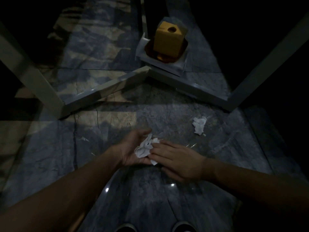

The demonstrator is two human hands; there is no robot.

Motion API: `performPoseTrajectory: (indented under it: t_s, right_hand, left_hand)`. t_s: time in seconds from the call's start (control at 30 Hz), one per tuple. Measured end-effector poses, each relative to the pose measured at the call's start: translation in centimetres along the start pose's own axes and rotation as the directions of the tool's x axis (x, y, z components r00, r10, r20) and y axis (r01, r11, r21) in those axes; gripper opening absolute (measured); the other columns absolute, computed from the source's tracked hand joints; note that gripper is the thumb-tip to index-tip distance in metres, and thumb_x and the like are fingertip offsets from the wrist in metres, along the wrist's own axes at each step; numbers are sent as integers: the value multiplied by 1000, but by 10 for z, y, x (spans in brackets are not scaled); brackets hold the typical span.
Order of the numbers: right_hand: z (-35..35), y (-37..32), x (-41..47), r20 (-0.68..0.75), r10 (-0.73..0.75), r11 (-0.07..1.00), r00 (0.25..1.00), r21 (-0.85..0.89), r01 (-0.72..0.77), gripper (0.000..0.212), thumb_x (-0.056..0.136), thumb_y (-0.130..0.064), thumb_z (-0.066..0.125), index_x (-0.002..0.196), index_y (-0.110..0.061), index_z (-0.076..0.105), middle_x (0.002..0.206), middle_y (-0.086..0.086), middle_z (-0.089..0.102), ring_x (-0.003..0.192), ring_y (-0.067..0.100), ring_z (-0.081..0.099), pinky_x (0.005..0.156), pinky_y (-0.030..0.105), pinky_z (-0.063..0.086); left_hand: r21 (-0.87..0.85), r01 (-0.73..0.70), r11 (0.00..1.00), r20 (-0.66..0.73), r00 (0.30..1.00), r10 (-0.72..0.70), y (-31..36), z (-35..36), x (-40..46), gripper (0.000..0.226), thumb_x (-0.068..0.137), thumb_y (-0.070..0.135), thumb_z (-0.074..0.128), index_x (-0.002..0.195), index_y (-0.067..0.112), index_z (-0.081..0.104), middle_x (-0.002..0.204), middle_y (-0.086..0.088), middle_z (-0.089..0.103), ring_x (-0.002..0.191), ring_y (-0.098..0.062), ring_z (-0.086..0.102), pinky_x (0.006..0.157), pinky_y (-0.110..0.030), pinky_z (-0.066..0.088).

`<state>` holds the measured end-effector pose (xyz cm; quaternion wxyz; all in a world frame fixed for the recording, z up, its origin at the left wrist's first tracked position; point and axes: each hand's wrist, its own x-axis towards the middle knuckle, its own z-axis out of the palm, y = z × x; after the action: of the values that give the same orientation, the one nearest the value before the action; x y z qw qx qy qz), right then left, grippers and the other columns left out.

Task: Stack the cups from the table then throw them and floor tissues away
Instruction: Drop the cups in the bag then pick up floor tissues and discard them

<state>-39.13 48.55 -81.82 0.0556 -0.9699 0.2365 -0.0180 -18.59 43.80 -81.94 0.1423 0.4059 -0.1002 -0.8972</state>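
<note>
A grey veined marble floor [167, 198] fills the dim view, lit in a patch near the middle and falling to black at the edges. Over it stands the pale frame of a table [107, 87], its base bars meeting in a corner near the centre and its legs running up and out to left and right. Beyond that corner, on a white square tray [181, 61], sits a yellow box-shaped block [168, 41] with a round hole in its top, resting on a dark brown dish [150, 47].

Two bare forearms reach in from the lower corners. The left hand [132, 151] is turned palm up, its fingers loosely spread and cupped beneath a crumpled white tissue [145, 147] that lies in the palm. The right hand [177, 158] is palm down, just beside it, its fingers [158, 149] extended together and resting on the near edge of that tissue; whether they pinch it cannot be told. A strip of the tissue shows below the right fingertips.

A second crumpled tissue [199, 125] lies on the floor to the right of the hands, apart from them, near the right table leg.

At the bottom edge the dark toes of two shoes [184, 227] show.
</note>
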Motion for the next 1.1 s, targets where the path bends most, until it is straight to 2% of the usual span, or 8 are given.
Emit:
performPoseTrajectory:
  t_s: [0.13, 0.23, 0.33, 0.47, 0.63, 0.7, 0.83, 1.1]
  right_hand:
    - [2, 2, 0, 47, 3, 1000, 999, -11, -2, 55, 90, -25, 52, 140, -4, 41, 144, 16, 47, 141, 29, 32, 118, 45, 20]
    - [2, -1, 3, 16, -7, 1000, 1000, -13, 7, 55, 90, -24, 52, 140, -4, 40, 144, 17, 47, 140, 30, 33, 118, 45, 20]
    - [1, 0, 1, -2, -12, 1000, 1000, -10, 12, 58, 90, -22, 51, 143, -4, 36, 148, 18, 41, 143, 30, 27, 120, 42, 15]
    - [-1, 6, -5, 44, -11, 1000, 999, 3, 11, 60, 91, -24, 45, 146, -6, 30, 155, 17, 27, 146, 28, 14, 121, 39, 5]
    - [5, 14, -16, 105, 57, 998, 993, 1, -57, 55, 94, -25, 40, 145, -7, 31, 154, 16, 30, 145, 26, 22, 120, 39, 11]
    - [6, 18, -22, 119, 96, 995, 988, -2, -96, 54, 94, -25, 39, 145, -8, 33, 154, 15, 32, 144, 25, 25, 120, 41, 16]
    - [4, 30, -33, 105, 188, 982, 976, -30, -186, 54, 87, -24, 41, 138, -8, 42, 147, 14, 43, 137, 23, 32, 119, 32, 7]
    - [12, 63, -66, 46, 530, 844, 846, 59, -532, 49, 91, -24, 48, 137, -7, 44, 144, 18, 45, 133, 31, 41, 113, 47, 31]
  left_hand:
    - [99, -56, 994, -136, 988, 69, -8, 8, 7, 40, 92, 36, 46, 90, 5, 71, 85, -13, 70, 76, -24, 65, 76, -40, 54]
    - [152, -73, 986, -157, 983, 98, -13, 12, 14, 39, 100, 36, 38, 84, 12, 64, 70, -4, 59, 61, -17, 54, 51, -26, 52]
    - [217, -116, 969, -153, 977, 151, -14, 13, 15, 36, 101, 36, 36, 86, 13, 59, 71, -5, 54, 59, -17, 53, 45, -24, 49]
    - [228, -194, 954, -257, 933, 251, -14, 15, 14, 39, 101, 28, 41, 72, 9, 59, 51, -4, 56, 34, -13, 51, 33, -15, 39]
    - [259, -266, 929, -353, 869, 347, -13, 11, 21, 34, 99, 23, 41, 67, 14, 46, 45, 3, 36, 31, -5, 28, 30, -11, 17]
    - [223, -304, 926, -307, 880, 362, -13, 14, 19, 34, 102, 21, 37, 70, 14, 47, 43, 6, 36, 29, -3, 27, 29, -10, 15]
    - [239, -307, 921, -330, 866, 375, -13, 12, 21, 38, 101, 29, 38, 65, 20, 45, 40, 10, 28, 28, -3, 19, 31, -9, 12]
    - [178, -409, 895, -445, 778, 443, -7, 11, 23, 47, 98, 30, 38, 51, 25, 30, 36, 8, 25, 27, -8, 15, 37, -9, 13]
